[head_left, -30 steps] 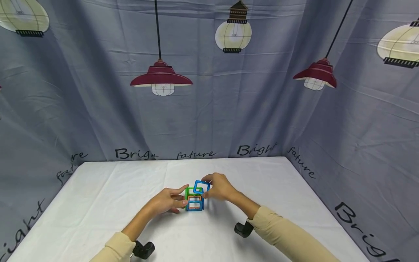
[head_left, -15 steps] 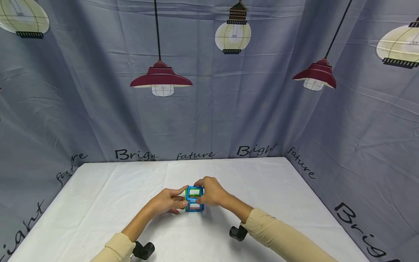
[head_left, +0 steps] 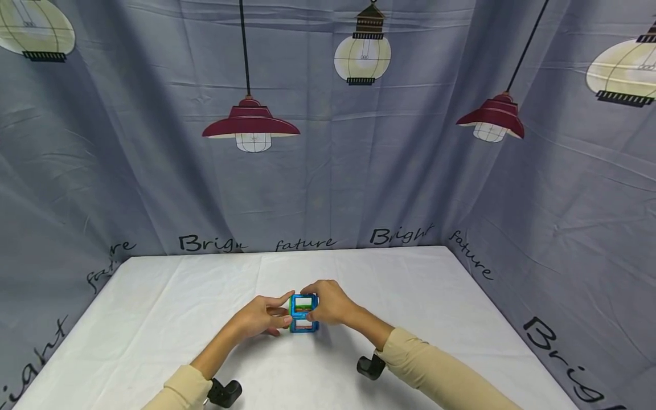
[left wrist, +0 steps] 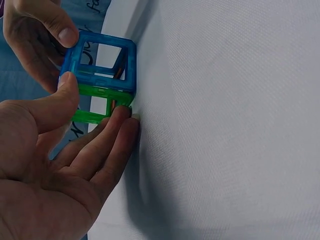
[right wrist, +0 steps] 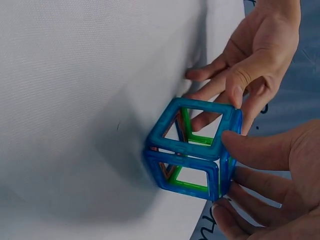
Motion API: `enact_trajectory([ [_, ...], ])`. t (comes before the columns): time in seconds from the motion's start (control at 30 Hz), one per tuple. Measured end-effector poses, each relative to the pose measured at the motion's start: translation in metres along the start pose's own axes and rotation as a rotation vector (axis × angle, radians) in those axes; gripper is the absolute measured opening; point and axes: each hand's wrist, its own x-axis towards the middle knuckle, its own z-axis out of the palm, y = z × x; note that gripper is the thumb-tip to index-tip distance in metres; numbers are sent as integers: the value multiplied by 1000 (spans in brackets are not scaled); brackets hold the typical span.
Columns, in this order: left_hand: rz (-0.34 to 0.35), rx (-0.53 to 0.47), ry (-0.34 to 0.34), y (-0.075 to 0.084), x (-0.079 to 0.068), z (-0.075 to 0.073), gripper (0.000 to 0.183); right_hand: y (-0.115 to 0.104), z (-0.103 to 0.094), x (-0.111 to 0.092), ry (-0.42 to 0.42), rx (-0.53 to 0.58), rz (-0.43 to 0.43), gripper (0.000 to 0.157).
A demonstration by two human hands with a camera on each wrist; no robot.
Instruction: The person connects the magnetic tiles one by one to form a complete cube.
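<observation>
A small cube of magnetic tiles (head_left: pixel 303 328) stands on the white tabletop between my two hands. Its frames are mostly blue, with a green tile (left wrist: pixel 89 117) on the left-hand side and an orange edge inside. The square blue tile (head_left: pixel 293 307) lies flat as the cube's top. My right hand (head_left: pixel 330 303) pinches this tile, its thumb at the near edge and fingers at the far side. My left hand (head_left: pixel 256 316) holds the cube's left side between thumb and fingers. In the right wrist view, open frames show the inner faces of the cube (right wrist: pixel 185 189).
White cloth covers the table (head_left: pixel 164 307). A grey-blue curtain (head_left: pixel 307 188) with printed lamps and lettering hangs behind and at both sides. Black wrist cameras sit under the left sleeve (head_left: pixel 179 389) and right sleeve (head_left: pixel 425 361).
My right hand has moved left and lowered the blue tile from a tilted position above the cube to flat on its top. My left hand has stayed in place.
</observation>
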Motion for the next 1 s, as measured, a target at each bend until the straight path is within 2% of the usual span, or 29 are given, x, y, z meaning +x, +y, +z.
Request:
enact_trajectory([
  [0.37, 13, 49, 6, 5, -4, 0, 69, 2, 1, 1, -1, -6, 19, 52],
  [0.47, 9, 71, 15, 6, -5, 0, 69, 4, 2, 0, 14, 33, 35, 57],
  [0.6, 16, 67, 17, 5, -4, 1, 70, 10, 3, -4, 32, 83, 99, 66],
  [0.73, 29, 61, 13, 5, -2, 0, 70, 18, 6, -7, 20, 116, 153, 66],
  [1.0, 29, 50, 23, 7, 4, 4, 71, 27, 10, -9, 42, 160, 157, 64],
])
